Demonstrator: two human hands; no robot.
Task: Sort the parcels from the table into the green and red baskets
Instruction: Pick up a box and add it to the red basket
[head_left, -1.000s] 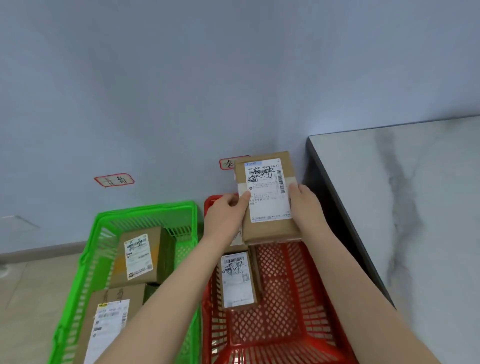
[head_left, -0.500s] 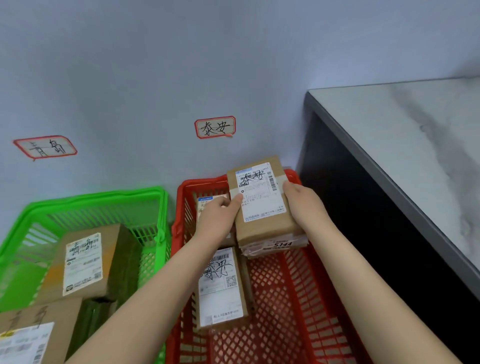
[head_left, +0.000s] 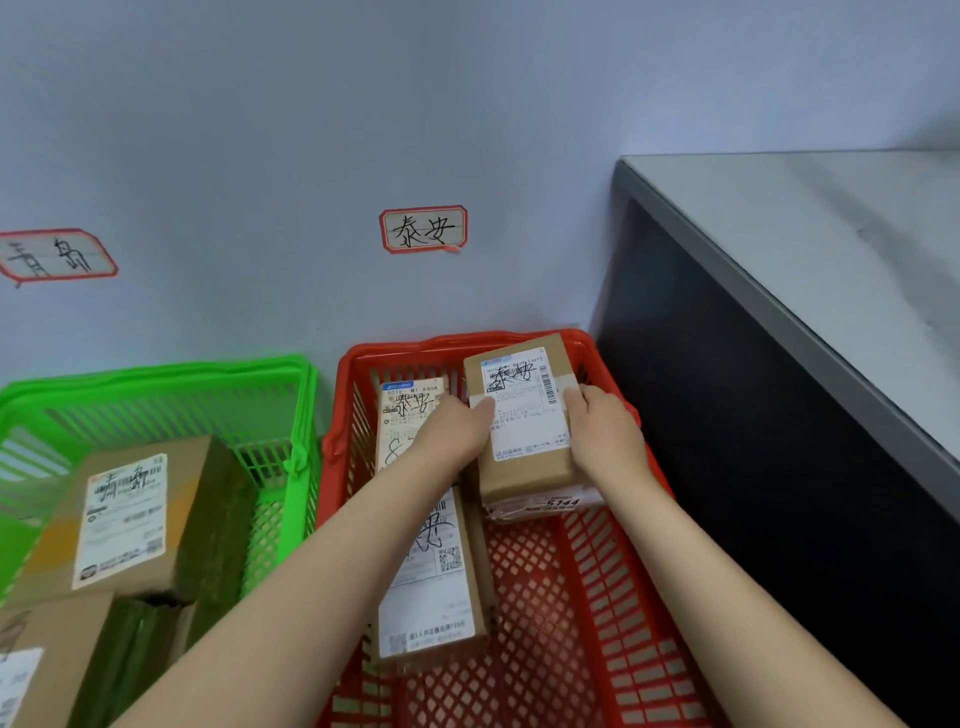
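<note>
Left hand: the left hand (head_left: 452, 431) grips the left edge of the held parcel (head_left: 524, 470), thumb tip on its white label.
Right hand: the right hand (head_left: 602, 434) grips the same box's right edge, thumb on top.
Held parcel: one brown box, label up, low in the far right corner of the red basket (head_left: 415, 345), over a taped parcel (head_left: 545, 506); I cannot tell whether they touch.
Red basket count: four boxes with the held one, including a far-left parcel (head_left: 408, 415) and a near parcel (head_left: 436, 587) partly under the left forearm.
Green basket count: the green basket (head_left: 156, 371), just left of the red one, holds two: a far box (head_left: 135, 519) and a near box (head_left: 41, 660) cut by the frame edge.
Change: a second ago the held parcel was up before the wall, above the red basket's far rim; now it is down inside, with the same two-handed grip.
Surface: a grey marbled table (head_left: 831, 249) stands to the right of the red basket.
Room: a pale blue-grey wall (head_left: 260, 130) bears two red-bordered handwritten signs, a right sign (head_left: 423, 228) above the red basket and a left sign (head_left: 54, 255) above the green one.
</note>
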